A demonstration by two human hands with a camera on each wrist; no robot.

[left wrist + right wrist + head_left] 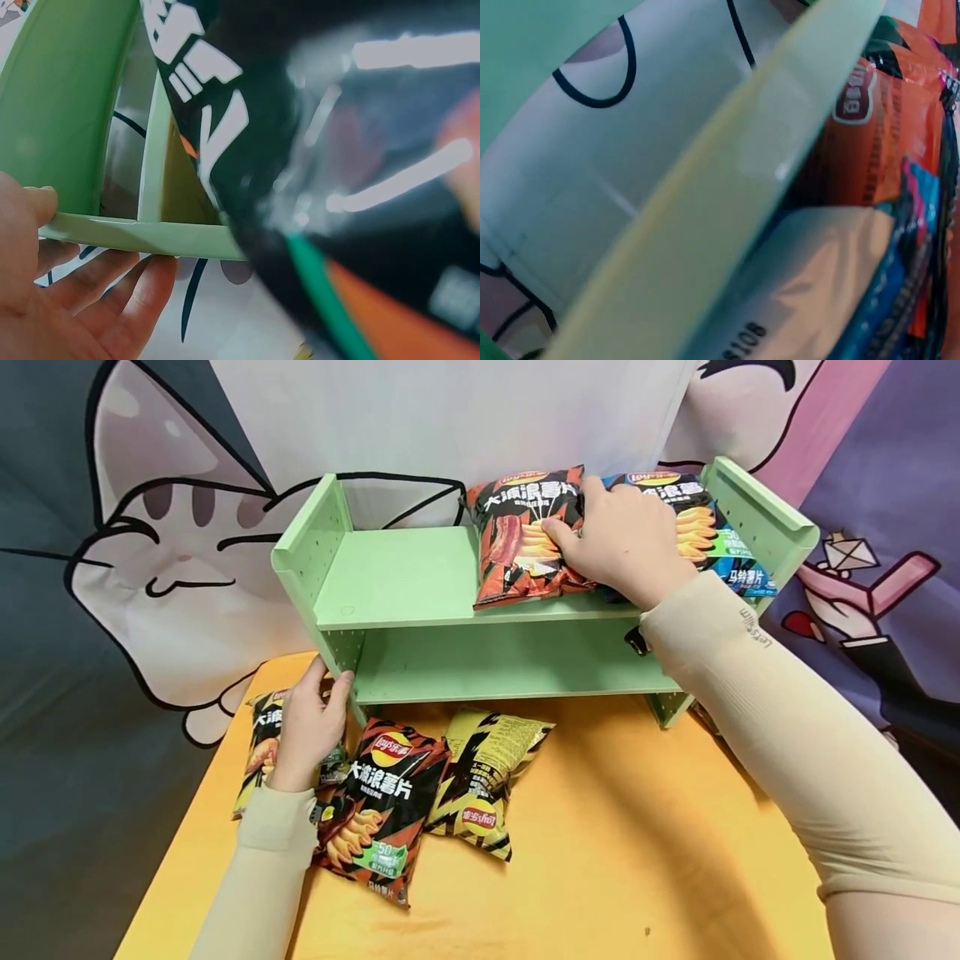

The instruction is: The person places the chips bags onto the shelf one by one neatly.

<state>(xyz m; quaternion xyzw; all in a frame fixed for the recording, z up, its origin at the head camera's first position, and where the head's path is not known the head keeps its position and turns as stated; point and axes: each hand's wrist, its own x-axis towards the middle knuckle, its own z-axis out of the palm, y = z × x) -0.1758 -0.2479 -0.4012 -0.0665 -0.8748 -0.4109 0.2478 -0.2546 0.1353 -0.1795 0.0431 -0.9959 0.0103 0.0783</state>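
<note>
A light green two-tier rack [405, 568] stands at the back of the table. On its upper tier, a red Lay's chip bag [510, 547] leans next to a blue chip bag [697, 522]. My right hand [630, 539] grips the red bag at its right side, thumb on the front; the other fingertips are hidden behind it. Low at the rack's left end, my left hand [309, 727] holds the side panel [142, 234], thumb on one face and fingers on the other in the left wrist view. The right wrist view shows a shelf edge [712, 202] beside the bags.
Below the rack's left half, a red-and-black chip bag [390, 802] and a yellow-and-black one [487, 768] lie on the yellow table [615, 860]. Another chip bag [258, 760] lies partly behind the left hand. A cartoon-printed cloth [180, 635] hangs behind.
</note>
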